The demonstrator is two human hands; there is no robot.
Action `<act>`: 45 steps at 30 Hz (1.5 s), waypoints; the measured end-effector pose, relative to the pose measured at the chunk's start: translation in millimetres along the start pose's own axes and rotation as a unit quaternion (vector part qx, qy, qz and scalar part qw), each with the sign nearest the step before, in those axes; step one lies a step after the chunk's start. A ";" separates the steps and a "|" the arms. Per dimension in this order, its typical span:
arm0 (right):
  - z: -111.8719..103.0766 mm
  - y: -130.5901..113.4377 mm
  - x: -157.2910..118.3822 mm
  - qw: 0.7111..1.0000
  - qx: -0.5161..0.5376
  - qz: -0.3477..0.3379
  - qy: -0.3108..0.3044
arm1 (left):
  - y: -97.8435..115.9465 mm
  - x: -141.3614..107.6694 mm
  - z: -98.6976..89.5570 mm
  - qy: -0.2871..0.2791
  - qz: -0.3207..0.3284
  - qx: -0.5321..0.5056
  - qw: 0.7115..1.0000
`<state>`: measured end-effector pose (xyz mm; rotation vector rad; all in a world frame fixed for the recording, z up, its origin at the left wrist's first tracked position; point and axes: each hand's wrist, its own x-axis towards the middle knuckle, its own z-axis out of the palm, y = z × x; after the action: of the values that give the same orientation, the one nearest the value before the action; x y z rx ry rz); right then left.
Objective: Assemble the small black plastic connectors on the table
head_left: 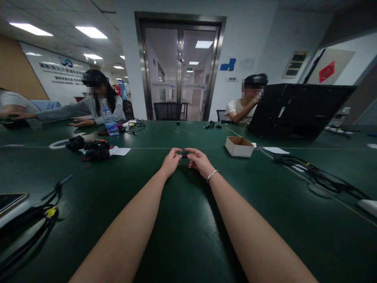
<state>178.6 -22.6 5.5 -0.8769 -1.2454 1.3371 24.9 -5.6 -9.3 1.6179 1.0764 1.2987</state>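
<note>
Between my two hands is a small black piece (184, 155), too small and dark for me to tell its kind. The fingertips of my left hand (171, 162) pinch its left end. My right hand (200, 162), with a silver bracelet (211, 176) on the wrist, pinches the right end. Both hands are just above the green table (185, 212), palms turned toward each other. Beyond them, several small black pieces (211, 125) lie near the table's far edge. An open white box (239, 147) with a brown inside stands to the right of my right hand.
Black bundled gear (96, 148) and a water bottle (110, 122) stand at left. Cables lie front left (48, 212) and right (318, 175). A large black panel (297, 112) rises at far right. People sit across the table, left (101, 94) and right (240, 106).
</note>
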 end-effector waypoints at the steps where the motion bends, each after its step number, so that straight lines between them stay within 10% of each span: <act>1: -1.0 0.5 0.2 1.000 -0.001 -0.004 0.000 | 1.2 -0.3 0.6 -0.004 0.000 -0.007 1.000; 45: 3.8 -3.1 -0.7 0.997 -0.029 -0.031 0.062 | 7.1 -2.4 1.0 -0.004 0.000 -0.004 1.000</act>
<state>175.7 -24.4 9.2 -0.9403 -1.2104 1.1855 26.6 -10.3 -3.6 1.6163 1.0651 1.2927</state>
